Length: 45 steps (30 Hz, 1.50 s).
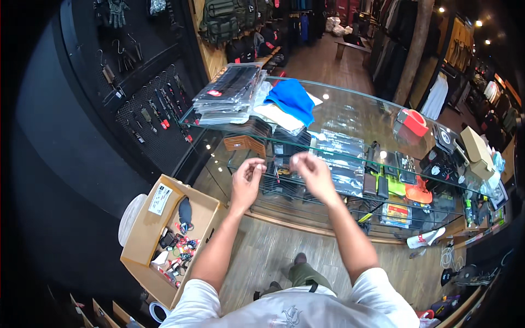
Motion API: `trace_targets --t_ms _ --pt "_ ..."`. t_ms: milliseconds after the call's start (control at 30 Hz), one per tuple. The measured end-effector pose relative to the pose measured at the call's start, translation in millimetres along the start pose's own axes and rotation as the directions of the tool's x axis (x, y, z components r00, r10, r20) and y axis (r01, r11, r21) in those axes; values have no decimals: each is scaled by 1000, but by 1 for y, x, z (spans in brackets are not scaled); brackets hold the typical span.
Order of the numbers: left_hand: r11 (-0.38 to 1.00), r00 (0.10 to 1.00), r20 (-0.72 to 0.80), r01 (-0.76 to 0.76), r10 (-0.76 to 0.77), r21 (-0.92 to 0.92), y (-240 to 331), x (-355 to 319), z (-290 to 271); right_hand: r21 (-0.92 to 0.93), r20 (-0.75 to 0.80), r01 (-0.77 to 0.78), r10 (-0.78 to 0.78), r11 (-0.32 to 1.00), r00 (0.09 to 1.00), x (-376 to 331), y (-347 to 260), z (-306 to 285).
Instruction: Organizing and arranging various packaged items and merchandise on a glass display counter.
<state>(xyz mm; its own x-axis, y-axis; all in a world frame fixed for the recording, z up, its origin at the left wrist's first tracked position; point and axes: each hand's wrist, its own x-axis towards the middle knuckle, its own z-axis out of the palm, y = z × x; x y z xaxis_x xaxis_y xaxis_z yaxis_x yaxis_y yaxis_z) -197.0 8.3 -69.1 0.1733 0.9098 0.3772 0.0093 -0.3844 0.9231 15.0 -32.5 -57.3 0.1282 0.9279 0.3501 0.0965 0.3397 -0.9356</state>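
Observation:
Both hands are raised in front of the glass display counter (350, 117), a short gap apart. My left hand (249, 183) is closed, thumb pressed toward the curled fingers. To its right, my right hand (313, 174) is also closed in a pinch and slightly blurred. Whatever the fingertips hold, if anything, is too small to make out. Just beyond the left hand, a brown leather wallet (244, 144) shows in the case. Flat dark packages (344, 164) lie behind the right hand, on a shelf.
On the counter are bagged garments (227, 93), a blue cloth (292, 101) and a red tape roll (413, 121). An open cardboard box (205, 210) of small items stands at left. Tools hang on the black mesh panel (150, 142). A tan box (477, 153) sits far right.

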Motion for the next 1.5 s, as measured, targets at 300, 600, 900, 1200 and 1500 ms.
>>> trace_targets --t_ms 300,600,900,1200,1500 --pt "832 918 192 -395 346 388 37 75 57 -845 41 224 -359 485 933 184 -5 -15" --pt "568 899 314 -437 305 698 8 99 74 -682 63 243 -275 690 959 265 -20 -87" --pt "628 918 291 -397 270 669 17 128 65 -986 -45 -80 236 144 971 257 -68 -227" --pt "619 928 247 -371 280 692 -4 134 62 -935 85 -29 303 353 949 263 12 -74" --pt "624 927 241 -371 286 687 -6 138 60 -922 85 40 101 384 991 227 -1 -91"
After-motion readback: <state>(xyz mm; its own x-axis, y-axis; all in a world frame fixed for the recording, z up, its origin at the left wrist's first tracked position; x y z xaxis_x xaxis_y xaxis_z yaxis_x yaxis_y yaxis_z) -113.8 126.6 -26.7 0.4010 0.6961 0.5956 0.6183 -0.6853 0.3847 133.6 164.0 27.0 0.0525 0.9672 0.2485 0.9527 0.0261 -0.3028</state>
